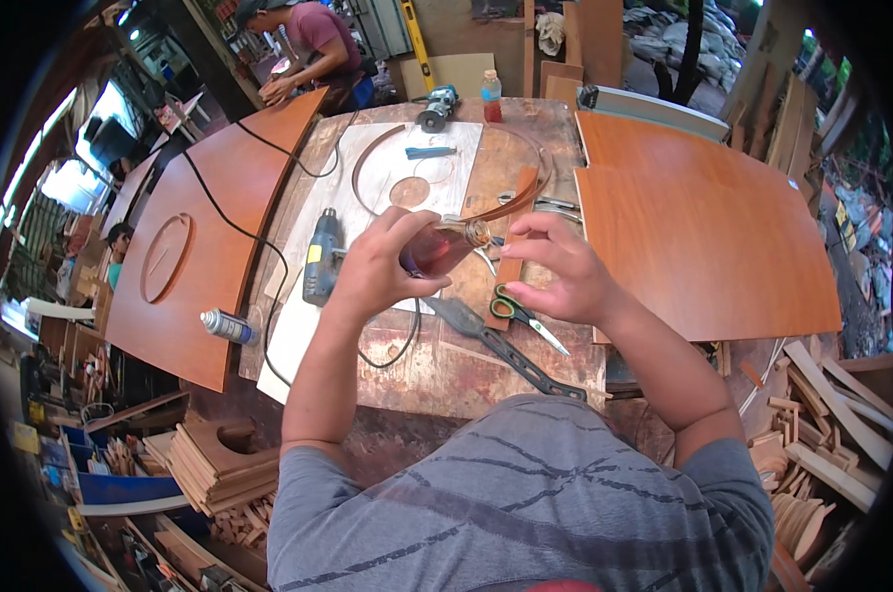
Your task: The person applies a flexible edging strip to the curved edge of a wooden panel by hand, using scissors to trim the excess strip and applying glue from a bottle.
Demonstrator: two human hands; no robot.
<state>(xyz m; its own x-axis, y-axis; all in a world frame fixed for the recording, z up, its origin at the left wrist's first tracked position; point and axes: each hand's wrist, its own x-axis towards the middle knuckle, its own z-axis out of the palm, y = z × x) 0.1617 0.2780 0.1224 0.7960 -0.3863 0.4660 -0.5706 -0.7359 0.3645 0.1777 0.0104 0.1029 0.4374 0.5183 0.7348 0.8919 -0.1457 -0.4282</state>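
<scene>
While clamped in left hand (pixel 382 266) at frame centre, tilted bottle (pixel 445 247) could spill glue over workbench (pixel 446 365); right hand (pixel 555 271) loosely curled, fingers at neck.

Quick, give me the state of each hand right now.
Left hand: closed around a small reddish bottle, tilted sideways.
Right hand: fingers curled at the bottle's cap end; whether it grips cannot be told.

Soft daylight fills the scene evenly, and it is brightest at the upper left of the frame, where an opening is washed out white. Shadows on the bench (pixel 446 365) are weak. The fisheye bends straight edges near the rim, and the corners are black.
</scene>
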